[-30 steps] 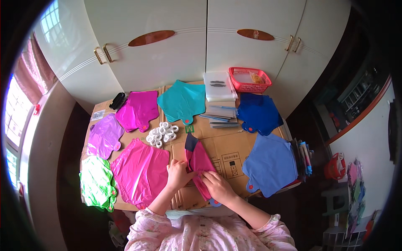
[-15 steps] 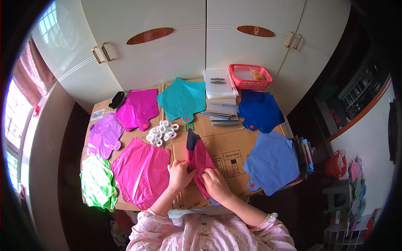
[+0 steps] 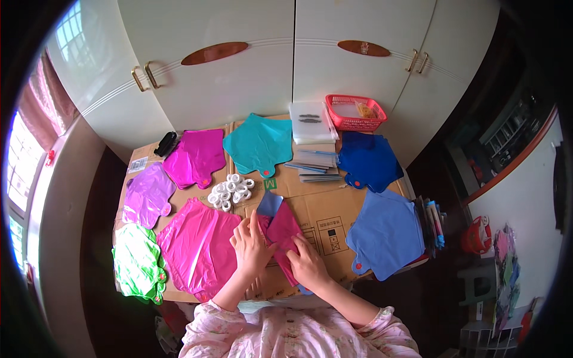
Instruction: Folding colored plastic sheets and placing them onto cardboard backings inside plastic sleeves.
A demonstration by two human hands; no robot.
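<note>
A pink foil balloon [image 3: 284, 229], flat and folded into a narrow strip, lies between my hands over the cardboard. A blue part [image 3: 270, 203] sticks out at its far end. My left hand [image 3: 250, 253] is at its left edge, with the thumb against the foil and the index finger stretched away from me. The other fingertips are partly hidden. My right hand [image 3: 308, 264] pinches the balloon's right side, fingers closed on it. Left of my hands lies a pile of larger flat pink foil balloons [image 3: 198, 247].
Around lie flat balloons in green [image 3: 137, 259], lilac [image 3: 149, 194], magenta [image 3: 194, 158], teal [image 3: 259, 143], dark blue [image 3: 370, 160] and light blue [image 3: 387, 232]. White rings [image 3: 230, 191] sit mid-table. Clear bags [image 3: 311, 122], thin packets [image 3: 319, 164] and a red basket [image 3: 358, 124] are behind.
My left hand has opened its pinch somewhat, with the index finger now stretched forward. The balloon's far end has turned, showing lighter blue instead of dark. My right hand has shifted slightly away from me.
</note>
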